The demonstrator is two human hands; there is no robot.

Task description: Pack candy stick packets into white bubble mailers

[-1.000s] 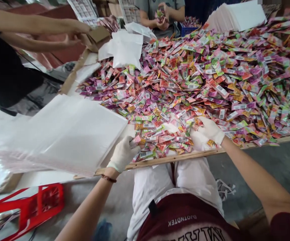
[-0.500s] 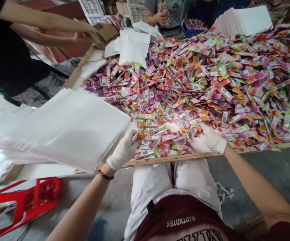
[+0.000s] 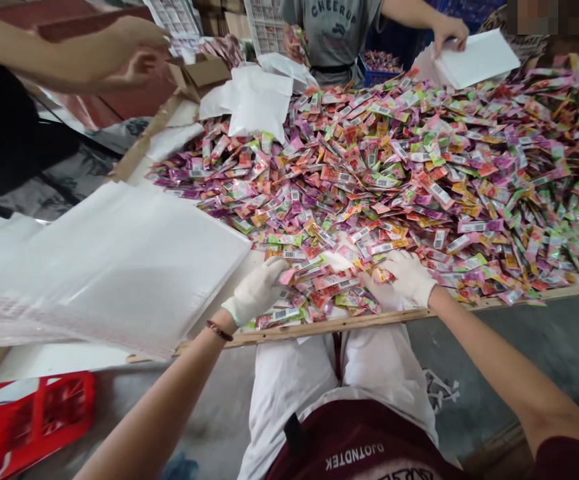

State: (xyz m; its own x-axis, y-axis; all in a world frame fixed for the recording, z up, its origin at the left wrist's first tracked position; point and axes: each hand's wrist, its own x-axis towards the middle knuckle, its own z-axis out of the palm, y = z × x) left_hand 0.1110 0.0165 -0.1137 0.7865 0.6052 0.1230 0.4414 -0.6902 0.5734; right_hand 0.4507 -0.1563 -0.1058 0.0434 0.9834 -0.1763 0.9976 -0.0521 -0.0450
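Note:
Small colourful candy packets (image 3: 339,280) with barcodes lie in a loose cluster at the table's front edge, between my two white-gloved hands. At the cluster's left side, my left hand (image 3: 257,292) has its fingers curled on a pink packet (image 3: 287,276). On the right, my right hand (image 3: 412,277) is bent over the packets, with a reddish-yellow packet (image 3: 382,275) at its fingertips; part of the grip is hidden. Beyond both hands spreads a large heap of similar packets (image 3: 369,160).
White plastic bags (image 3: 119,253) lie stacked at left, above a red plastic stool (image 3: 54,413). A filled white bag (image 3: 259,100) and a carton (image 3: 202,73) are farther back. One co-worker's hand (image 3: 449,33) touches a white stack (image 3: 479,59); another's arm (image 3: 79,53) reaches in at left.
My right hand has moved slightly left with its fingers on different packets; my left hand stays by the cluster. The far co-worker's hand has come onto the white stack. The left co-worker's hands have left the carton.

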